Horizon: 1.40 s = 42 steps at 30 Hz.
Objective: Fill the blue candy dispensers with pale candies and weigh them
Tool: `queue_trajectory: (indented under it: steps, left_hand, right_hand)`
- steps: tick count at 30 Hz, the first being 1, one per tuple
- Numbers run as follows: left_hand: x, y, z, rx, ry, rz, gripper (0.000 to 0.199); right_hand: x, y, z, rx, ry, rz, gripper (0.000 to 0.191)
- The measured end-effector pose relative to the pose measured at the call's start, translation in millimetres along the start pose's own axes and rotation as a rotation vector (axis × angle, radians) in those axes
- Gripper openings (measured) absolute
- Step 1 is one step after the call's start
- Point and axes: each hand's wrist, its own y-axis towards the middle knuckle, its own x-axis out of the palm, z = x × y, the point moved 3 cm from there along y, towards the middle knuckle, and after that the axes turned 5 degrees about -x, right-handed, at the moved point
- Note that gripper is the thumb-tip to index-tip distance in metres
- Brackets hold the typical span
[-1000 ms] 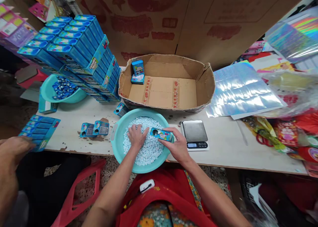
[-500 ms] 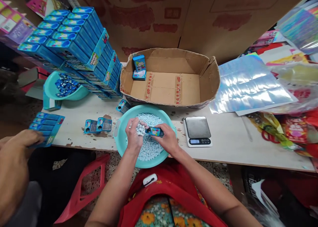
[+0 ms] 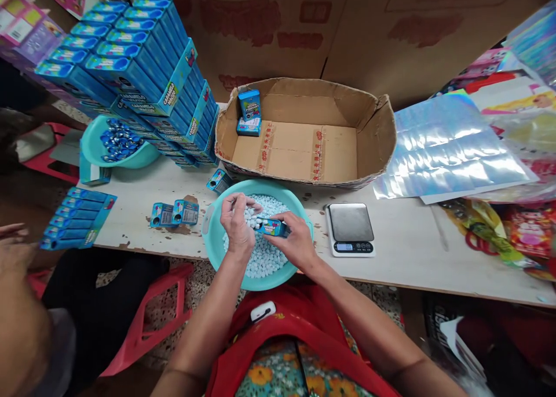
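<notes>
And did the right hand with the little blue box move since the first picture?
Yes: the right hand has moved left, away from the scale, carrying the blue box with it.

Soft, cool light, apparently from above, falls fairly evenly across your counter (image 3: 403, 263). You get white glare on the silvery film (image 3: 452, 148), while the floor (image 3: 156, 304) beneath sits in shadow. Your wide lens stretches the co-worker's arm (image 3: 21, 321) at the left edge. Your fingers (image 3: 237, 204) look reasonably crisp; digits on the scale display (image 3: 345, 247) blur.
</notes>
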Motion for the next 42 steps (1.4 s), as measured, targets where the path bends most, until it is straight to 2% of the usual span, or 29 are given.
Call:
queue_trajectory:
  steps: [4, 8, 13, 20, 26, 28, 30, 32, 34, 36, 38, 40, 42]
  left_hand:
    - [1.5, -2, 0, 0.025, -0.024, -0.012, 0.024]
    - [1.9, -4, 1, 0.050, 0.045, -0.020, 0.027]
    - [4.3, -10, 4, 0.100, 0.020, -0.073, 0.029]
    - [-0.1, -8, 1, 0.138, 0.042, -0.065, 0.023]
    - [0.3, -15, 3, 0.158, 0.098, -0.097, 0.021]
    - [-3.3, -12, 5, 0.155, 0.075, -0.114, 0.022]
    - [-14.3, -4, 4, 0.164, 0.083, -0.080, 0.025]
    - [-31.1, 7, -7, 0.175, 0.259, -0.003, 0.030]
    - [-45.4, 18, -29, 0.162, 0.685, 0.010, 0.028]
    - [-53.4, 23, -59, 0.135, 1.200, -0.061, 0.021]
    - [-55.9, 20, -87, 0.116, 1.527, -0.171, 0.022]
    - [-56.5, 15, -104, 0.070, 1.551, -0.239, 0.019]
    - [-58.5, 14, -108, -0.004, 1.429, -0.240, 0.009]
  right_hand:
    - [0, 1, 0, 0.000, 0.026, 0.010, 0.028]
    - [0, 1, 2, 0.021, 0.049, 0.005, 0.028]
    - [1, 1, 6, 0.017, 0.095, 0.015, 0.028]
    - [6, 3, 14, 0.030, 0.213, 0.029, 0.031]
    - [18, 5, 29, 0.080, 0.300, 0.028, 0.032]
    - [20, 4, 35, 0.108, 0.349, 0.022, 0.035]
    - [18, 1, 41, 0.147, 0.412, 0.016, 0.038]
    - [13, -3, 45, 0.201, 0.446, 0.014, 0.040]
    - [8, -6, 47, 0.232, 0.447, 0.021, 0.041]
    - [1, -9, 45, 0.224, 0.449, 0.036, 0.041]
    - [-5, -11, 42, 0.194, 0.446, 0.046, 0.042]
    - [-11, -12, 39, 0.186, 0.405, 0.051, 0.040]
    - [-16, -13, 37, 0.195, 0.343, 0.055, 0.038]
